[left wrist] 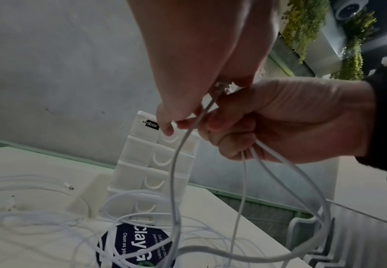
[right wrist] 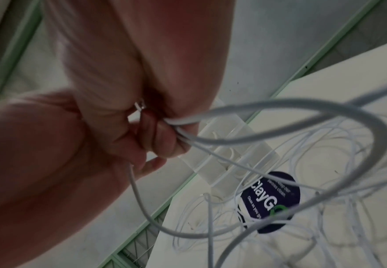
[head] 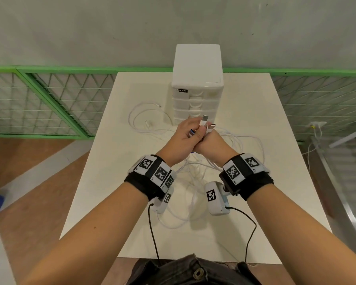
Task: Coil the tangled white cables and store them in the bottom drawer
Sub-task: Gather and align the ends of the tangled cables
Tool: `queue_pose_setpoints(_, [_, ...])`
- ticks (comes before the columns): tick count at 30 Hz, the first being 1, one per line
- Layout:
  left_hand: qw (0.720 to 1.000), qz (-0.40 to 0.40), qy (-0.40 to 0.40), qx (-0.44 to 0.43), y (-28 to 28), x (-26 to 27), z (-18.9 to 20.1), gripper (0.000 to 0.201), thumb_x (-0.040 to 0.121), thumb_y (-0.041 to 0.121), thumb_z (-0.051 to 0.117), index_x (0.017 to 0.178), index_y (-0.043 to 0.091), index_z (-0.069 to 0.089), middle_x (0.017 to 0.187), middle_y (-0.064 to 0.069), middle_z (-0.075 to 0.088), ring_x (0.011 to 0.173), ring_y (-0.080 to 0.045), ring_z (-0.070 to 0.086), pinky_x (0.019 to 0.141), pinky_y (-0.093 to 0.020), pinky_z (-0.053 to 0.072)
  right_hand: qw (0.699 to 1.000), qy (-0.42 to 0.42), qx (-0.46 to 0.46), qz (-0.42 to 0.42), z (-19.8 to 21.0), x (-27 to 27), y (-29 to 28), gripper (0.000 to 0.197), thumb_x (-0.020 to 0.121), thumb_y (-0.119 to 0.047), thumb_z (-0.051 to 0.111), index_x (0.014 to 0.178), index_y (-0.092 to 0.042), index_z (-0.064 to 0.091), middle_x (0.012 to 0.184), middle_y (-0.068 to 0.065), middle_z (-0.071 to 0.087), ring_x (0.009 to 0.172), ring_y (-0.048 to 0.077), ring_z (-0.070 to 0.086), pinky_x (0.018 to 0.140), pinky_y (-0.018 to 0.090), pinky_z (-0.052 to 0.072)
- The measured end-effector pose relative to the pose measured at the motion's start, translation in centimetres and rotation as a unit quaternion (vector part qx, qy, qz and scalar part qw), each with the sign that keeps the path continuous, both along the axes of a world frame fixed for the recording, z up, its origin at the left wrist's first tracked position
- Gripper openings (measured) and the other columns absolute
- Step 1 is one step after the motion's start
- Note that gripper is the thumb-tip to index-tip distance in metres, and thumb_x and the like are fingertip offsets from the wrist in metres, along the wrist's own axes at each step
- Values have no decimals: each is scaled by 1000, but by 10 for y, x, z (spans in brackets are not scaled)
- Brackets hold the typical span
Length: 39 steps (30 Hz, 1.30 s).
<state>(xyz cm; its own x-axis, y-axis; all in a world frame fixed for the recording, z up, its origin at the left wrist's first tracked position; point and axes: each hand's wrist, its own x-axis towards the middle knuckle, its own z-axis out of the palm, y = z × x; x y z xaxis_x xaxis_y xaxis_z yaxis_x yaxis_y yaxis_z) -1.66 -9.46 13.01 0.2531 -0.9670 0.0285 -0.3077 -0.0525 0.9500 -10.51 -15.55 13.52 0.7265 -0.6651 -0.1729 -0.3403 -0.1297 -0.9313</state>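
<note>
1. above the fingers of both hands, metal plug ends point(head: 208, 122) stuck up.
2. left hand point(head: 181, 138) and right hand point(head: 212, 144) clamped thin white cables point(head: 195, 194), which trailed below.
3. white plastic drawer tower point(head: 195, 95) stood beyond the fingertips, shut.
4. best: level plugs, then loop evenly.

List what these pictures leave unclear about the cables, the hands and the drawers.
- Cable count: the cables overlap in a tangle in the head view; wrists and cameras cover part.
- Left hand and right hand: pressed together, so which plug each holds is hidden.
- Bottom drawer: cables cross it in the left wrist view; hands hide it in the head view.
- Sticker: text partly covered and blurred.
</note>
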Motion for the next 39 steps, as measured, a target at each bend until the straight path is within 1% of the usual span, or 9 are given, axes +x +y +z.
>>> queue_pose_setpoints(3, [999, -6, 53, 9, 1, -5, 2, 23, 99, 27, 42, 119, 23, 52, 129, -8, 54, 120, -21, 51, 98, -28, 46, 997, 69, -27, 35, 0, 1, -2, 36, 82, 4, 57, 117, 0, 53, 104, 7, 57, 98, 15, 53, 88, 24, 45])
queue_pose_setpoints(6, [996, 1, 91, -11, 3, -10, 6, 23, 100, 28, 38, 122, 26, 45, 131, -1, 55, 114, -11, 56, 104, -38, 43, 996, 73, -18, 47, 1, -2, 1, 36, 77, 0, 61, 113, -2, 57, 109, 15, 65, 105, 24, 60, 94, 41, 50])
queue_pose_setpoints(10, [997, 15, 69, -32, 2, -11, 3, 16, 97, 41, 36, 106, 42, 48, 116, 9, 67, 112, -6, 60, 112, -56, 23, 998, 19, 51, 34, 0, -9, 3, 37, 73, 5, 67, 108, -2, 59, 104, 11, 67, 99, 16, 63, 85, 29, 54])
queue_pose_setpoints(15, [993, 29, 111, -26, 5, -9, 2, 12, 101, 23, 35, 96, 23, 47, 95, 13, 65, 93, 8, 61, 83, -12, 46, 994, -14, 112, 8, -5, -13, 3, 24, 70, 10, 66, 89, -3, 58, 74, 5, 51, 67, 8, 51, 53, 15, 42])
queue_pose_setpoints(21, [991, 17, 122, -61, 5, -9, -4, 5, 96, 28, 42, 99, 28, 38, 121, 0, 63, 102, -20, 62, 75, -30, 53, 984, -74, 157, -44, -6, -16, 1, 21, 77, 16, 51, 91, -1, 55, 63, -1, 45, 49, 2, 44, 49, 16, 34])
queue_pose_setpoints(25, [986, 48, 142, -71, 3, -10, 4, 8, 101, 17, 37, 101, 9, 38, 112, 2, 65, 69, -4, 62, 51, -20, 50, 981, -89, 167, -27, -3, -15, 2, 19, 86, 8, 48, 77, -8, 50, 61, 3, 36, 50, 9, 34, 49, 20, 26])
queue_pose_setpoints(30, [993, 71, 85, -51, 0, -8, -1, 12, 100, 23, 39, 92, 23, 48, 101, 3, 72, 105, -10, 63, 78, -21, 52, 995, 11, 83, 52, 3, -19, 1, 10, 86, -4, 54, 86, -12, 47, 71, 5, 51, 62, 14, 49, 56, 14, 43])
queue_pose_setpoints(34, [993, 33, 115, -21, -1, -10, -1, 27, 101, 19, 37, 121, 16, 55, 119, -1, 67, 117, -7, 57, 97, -20, 44, 994, 23, 104, 25, -6, -18, -7, 17, 71, 2, 66, 85, -1, 59, 85, 11, 60, 88, 23, 59, 93, 47, 47])
queue_pose_setpoints(39, [990, 15, 138, -20, -3, -14, -5, 36, 102, 30, 33, 131, 22, 51, 131, 8, 58, 140, -9, 32, 118, -34, 22, 988, -38, 153, 1, -4, -10, -2, 28, 75, 20, 51, 82, -6, 60, 83, 5, 63, 89, 21, 61, 85, 31, 50])
